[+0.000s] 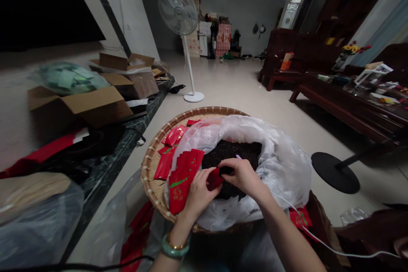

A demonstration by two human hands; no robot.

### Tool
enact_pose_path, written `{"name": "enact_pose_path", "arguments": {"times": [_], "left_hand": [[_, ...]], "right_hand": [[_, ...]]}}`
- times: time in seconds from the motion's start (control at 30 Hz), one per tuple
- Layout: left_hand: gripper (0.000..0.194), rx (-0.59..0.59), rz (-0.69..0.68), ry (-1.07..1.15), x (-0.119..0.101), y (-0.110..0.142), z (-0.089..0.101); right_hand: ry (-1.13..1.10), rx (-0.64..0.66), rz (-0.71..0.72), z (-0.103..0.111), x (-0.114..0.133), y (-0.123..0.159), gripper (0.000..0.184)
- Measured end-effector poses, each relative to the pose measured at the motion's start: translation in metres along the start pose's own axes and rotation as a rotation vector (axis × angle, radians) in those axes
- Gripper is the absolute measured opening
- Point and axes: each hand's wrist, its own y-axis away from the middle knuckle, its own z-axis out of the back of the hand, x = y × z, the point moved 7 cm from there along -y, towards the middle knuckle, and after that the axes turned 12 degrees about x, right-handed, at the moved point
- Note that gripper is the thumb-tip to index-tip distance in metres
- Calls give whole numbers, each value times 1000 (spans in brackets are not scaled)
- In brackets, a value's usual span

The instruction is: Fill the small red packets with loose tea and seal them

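My left hand (200, 193), with a jade bangle and a gold bracelet at its wrist, grips a small red packet (214, 179). My right hand (245, 177) is closed at the packet's mouth, its fingers around something dark (226, 170) that I cannot make out; a purple tip shows above the fingers. Both hands are over dark, crumbly soil-like material (245, 151) in a white plastic bag (280, 153). The bag rests on a round woven bamboo tray (147, 174). Beside my left hand lies a fanned stack of red packets (183, 180) with green and gold print.
More red packets (164, 165) lie on the tray's left side. A white standing fan (188, 63) stands beyond it. Open cardboard boxes (95, 102) sit on the ledge at left. A black round base (334, 172) and a dark wooden table (357, 97) are at right. A white cable (331, 244) runs right.
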Motion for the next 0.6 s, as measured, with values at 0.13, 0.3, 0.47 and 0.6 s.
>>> {"name": "enact_pose_path", "arguments": {"times": [0.13, 0.3, 0.47, 0.6], "left_hand": [[44, -17, 8, 9, 0, 0, 0], [44, -35, 28, 47, 2, 2, 1], [43, -32, 28, 51, 5, 3, 1], [43, -32, 27, 51, 6, 4, 2]], "right_hand": [[-118, -121, -14, 4, -13, 3, 31], [96, -10, -241, -13, -55, 7, 22], [401, 287, -392, -60, -83, 9, 33], [450, 300, -455, -74, -88, 7, 29]]}}
